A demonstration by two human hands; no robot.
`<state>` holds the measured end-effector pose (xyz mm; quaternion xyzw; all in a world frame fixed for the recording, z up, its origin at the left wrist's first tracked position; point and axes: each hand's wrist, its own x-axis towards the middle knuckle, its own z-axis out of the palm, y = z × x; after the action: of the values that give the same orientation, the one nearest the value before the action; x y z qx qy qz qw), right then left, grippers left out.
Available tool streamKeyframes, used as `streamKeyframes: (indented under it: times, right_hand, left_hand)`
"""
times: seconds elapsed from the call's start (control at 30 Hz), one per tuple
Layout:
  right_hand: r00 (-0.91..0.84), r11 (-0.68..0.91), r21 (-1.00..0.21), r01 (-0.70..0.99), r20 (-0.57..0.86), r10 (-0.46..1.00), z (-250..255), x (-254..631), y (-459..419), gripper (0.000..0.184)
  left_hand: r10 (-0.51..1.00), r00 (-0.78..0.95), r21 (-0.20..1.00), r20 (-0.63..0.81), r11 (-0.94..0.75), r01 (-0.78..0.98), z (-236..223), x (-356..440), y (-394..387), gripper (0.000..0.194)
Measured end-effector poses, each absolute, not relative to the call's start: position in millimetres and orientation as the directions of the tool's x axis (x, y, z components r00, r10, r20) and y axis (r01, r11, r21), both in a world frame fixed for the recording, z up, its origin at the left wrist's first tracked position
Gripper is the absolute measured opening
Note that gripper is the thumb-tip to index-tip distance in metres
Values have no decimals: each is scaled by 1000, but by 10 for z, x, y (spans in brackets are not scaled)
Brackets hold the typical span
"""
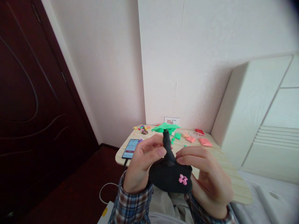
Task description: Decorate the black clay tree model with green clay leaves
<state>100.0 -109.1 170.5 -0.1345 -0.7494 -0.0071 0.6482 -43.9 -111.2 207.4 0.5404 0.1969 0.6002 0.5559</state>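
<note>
The model tree (167, 145) is sitting between the two hands, above the person's lap; its black trunk is leaning slightly left and its green canopy (164, 127) is spreading above the fingers; the left hand (144, 155) is gripping the trunk, its thumb pressing the near left side and its other fingers reaching behind; the right hand (210, 171) is bending in from the other side, its visible fingers lying close together and their tips touching the trunk's foot, though whether they are clamping it I cannot tell; the black base (167, 178) is hanging below both sets of fingertips, with a pink cluster (183, 179) sticking to its right part; beyond the hands, a phone (130, 149) is lying at the left of the table (235, 186), and a coral packet (205, 142) is lying farther right.
</note>
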Motion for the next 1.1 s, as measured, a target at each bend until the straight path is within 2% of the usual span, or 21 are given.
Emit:
streamKeyframes:
  times: [0.17,0.3,0.37,0.47,0.57,0.73,0.83,0.93,1.0,1.1]
  right_hand:
    - [-112,960,-174,220,973,202,1694,999,-1079,22]
    - [-78,965,-155,210,981,175,1672,998,-1057,23]
    - [-69,966,-152,209,983,169,1663,1002,-1054,23]
    - [-71,962,-170,214,980,188,1654,1011,-1058,21]
    - [-79,956,-177,235,977,200,1648,1019,-1056,19]
    - [-42,947,-143,289,986,161,1634,1058,-987,19]
    - [56,919,-175,354,985,166,1607,1130,-918,20]
    - [134,873,-227,432,973,187,1579,1217,-862,19]
    - [125,846,-225,483,974,188,1561,1262,-828,19]
    - [58,804,-194,562,979,195,1513,1308,-750,19]
  left_hand:
    - [894,180,844,409,-296,-447,2073,-420,-1113,21]
    - [870,183,849,459,-369,-377,2033,-458,-1063,25]
    - [850,140,837,508,-449,-312,2016,-494,-1026,23]
    - [823,-17,812,567,-563,-156,2019,-540,-986,13]
    - [781,-152,790,606,-613,5,2042,-555,-973,9]
    - [757,-148,772,636,-624,126,2013,-589,-931,13]
    - [832,-109,839,544,-542,57,1943,-631,-894,21]
    - [899,1,889,437,-432,-151,1884,-621,-881,34]
    - [914,118,898,389,-347,-272,1864,-568,-878,43]
    - [906,255,904,338,-237,-356,1839,-452,-842,47]
